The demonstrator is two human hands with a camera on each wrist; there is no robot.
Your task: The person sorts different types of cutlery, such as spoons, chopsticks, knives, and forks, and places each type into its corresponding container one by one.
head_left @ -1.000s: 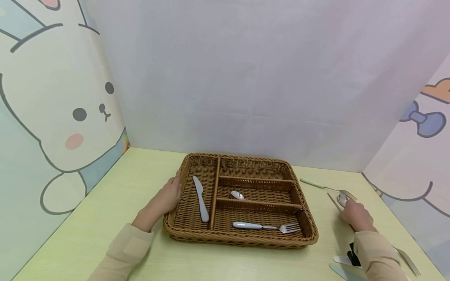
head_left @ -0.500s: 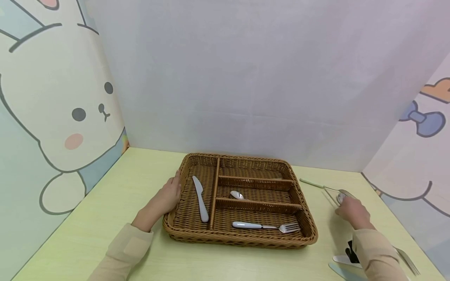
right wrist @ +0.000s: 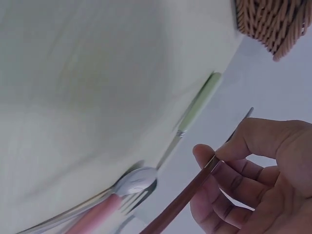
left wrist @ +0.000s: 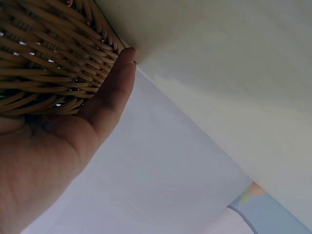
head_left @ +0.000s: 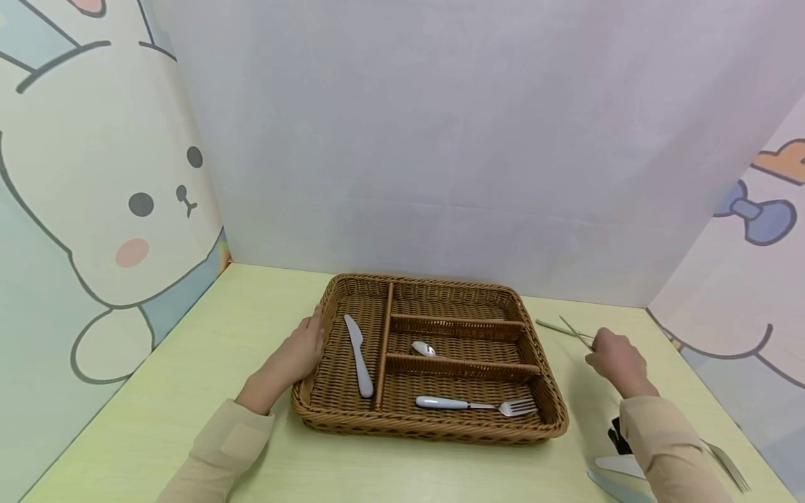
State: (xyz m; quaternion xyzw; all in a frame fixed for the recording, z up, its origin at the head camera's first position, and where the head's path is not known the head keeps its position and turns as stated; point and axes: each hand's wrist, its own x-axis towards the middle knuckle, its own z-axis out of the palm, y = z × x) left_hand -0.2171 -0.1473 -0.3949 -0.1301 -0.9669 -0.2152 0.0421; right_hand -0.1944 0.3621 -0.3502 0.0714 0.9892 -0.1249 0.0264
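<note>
My left hand (head_left: 303,353) rests against the outer left side of a brown wicker cutlery tray (head_left: 434,431), its fingers extended along the weave in the left wrist view. Out at the right, my right hand (head_left: 619,360) pinches a brown-handled piece of cutlery (right wrist: 183,197) between thumb and fingertips. Its metal end is narrow and seen edge-on, so its kind is unclear. Inside the tray lie a white-handled knife (head_left: 358,356) in the left compartment, a spoon (head_left: 424,348) in the middle one and a white-handled fork (head_left: 478,406) in the front one.
Beyond the right hand lies a green-handled utensil (head_left: 556,327). Under that hand, the right wrist view shows a spoon (right wrist: 136,181), fork tines and a pink handle (right wrist: 95,214). Light blades (head_left: 622,466) and another fork (head_left: 726,464) lie nearer. Printed walls enclose the table.
My right hand has lifted the brown-handled piece of cutlery and moved slightly left and away from me, now covering the spoon in the head view. The left hand and tray stay put.
</note>
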